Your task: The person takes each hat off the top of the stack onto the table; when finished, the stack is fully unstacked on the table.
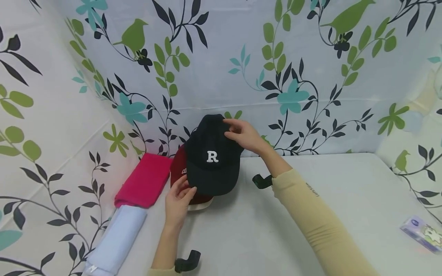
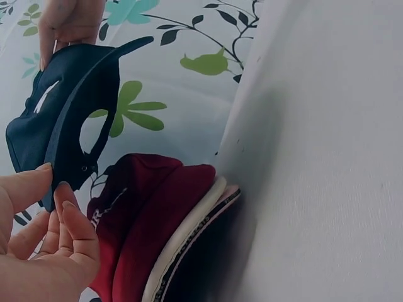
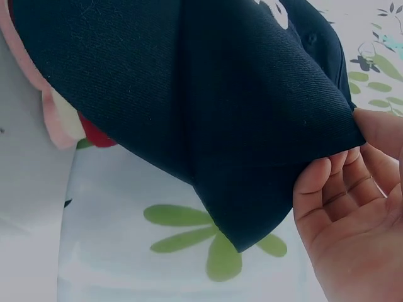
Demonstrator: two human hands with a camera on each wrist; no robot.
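Note:
A black baseball cap (image 1: 215, 172) with a white letter R is held up in both hands, brim towards the viewer. At the brim's left edge, my left hand (image 1: 177, 201) pinches it; the left wrist view shows thumb and fingertips on the brim's edge (image 2: 53, 154). My right hand (image 1: 244, 135) holds the cap's upper right side, its thumb and fingers pinching the dark fabric (image 3: 271, 126) in the right wrist view. Behind and below stand stacked dark red caps (image 2: 151, 214) with cream and pinkish brim edges, partly hidden by the black cap in the head view.
Left of the caps lies a folded crimson cloth (image 1: 145, 180), with a folded light blue cloth (image 1: 119, 235) nearer. A purple package (image 1: 422, 233) lies at the white table's right side. Patterned fabric (image 1: 221, 76) hangs close behind the caps.

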